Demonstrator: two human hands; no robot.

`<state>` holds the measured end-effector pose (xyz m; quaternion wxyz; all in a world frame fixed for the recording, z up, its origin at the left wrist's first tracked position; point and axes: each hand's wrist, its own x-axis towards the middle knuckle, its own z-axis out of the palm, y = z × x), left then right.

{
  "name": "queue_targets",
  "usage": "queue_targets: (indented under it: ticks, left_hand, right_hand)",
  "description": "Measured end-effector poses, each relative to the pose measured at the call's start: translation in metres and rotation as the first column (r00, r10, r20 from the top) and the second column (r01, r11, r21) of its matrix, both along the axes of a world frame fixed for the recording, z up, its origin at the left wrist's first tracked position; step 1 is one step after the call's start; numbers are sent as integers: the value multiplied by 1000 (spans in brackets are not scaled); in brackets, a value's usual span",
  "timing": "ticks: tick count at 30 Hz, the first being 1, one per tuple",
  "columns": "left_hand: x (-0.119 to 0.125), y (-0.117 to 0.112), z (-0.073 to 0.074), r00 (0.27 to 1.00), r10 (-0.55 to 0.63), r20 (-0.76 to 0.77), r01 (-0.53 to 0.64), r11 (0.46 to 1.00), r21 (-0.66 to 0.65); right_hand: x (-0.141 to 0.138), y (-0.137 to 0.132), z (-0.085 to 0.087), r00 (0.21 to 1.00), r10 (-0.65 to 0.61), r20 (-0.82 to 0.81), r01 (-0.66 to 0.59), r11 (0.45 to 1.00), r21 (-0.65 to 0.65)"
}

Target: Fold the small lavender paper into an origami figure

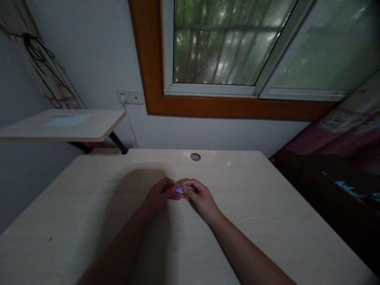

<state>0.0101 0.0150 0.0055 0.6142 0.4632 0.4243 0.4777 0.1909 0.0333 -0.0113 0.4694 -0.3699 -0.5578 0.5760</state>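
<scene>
The left hand (162, 192) and right hand (200, 194) pinch a small pale piece (179, 190) over the surface (237, 194); beyond is a cable hole (195, 157), leftward a raised shelf (108, 118).

1. No text can be read anywhere
2. Pale sheet (65, 121) on the raised shelf (103, 118), far left: dark marks near its far edge, too small and blurred to read
</scene>
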Motion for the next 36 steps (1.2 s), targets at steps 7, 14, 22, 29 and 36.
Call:
queue_targets:
  ticks: [7, 14, 22, 29, 36]
  left_hand:
    - [-1, 1, -5, 1000, -26, 15, 26, 1000, 10]
    - [0, 1, -3, 1000, 9, 9, -9, 1000, -1]
    - [0, 3, -8, 1000, -12, -5, 12, 1000, 8]
    - [1, 2, -5, 1000, -3, -17, 4, 1000, 13]
    - [1, 1, -3, 999, -2, -36, 3, 1000, 11]
  right_hand:
    - [-2, -1, 0, 999, -11, -50, 8, 998, -58]
    - [-2, -2, 0, 1000, -15, 9, 15, 1000, -25]
    - [-1, -3, 3, 996, -28, 84, 23, 998, 61]
    - [-2, -2, 1, 999, -20, 47, 19, 1000, 24]
    - [-2, -2, 0, 1000, 2, 1, -2, 1000, -3]
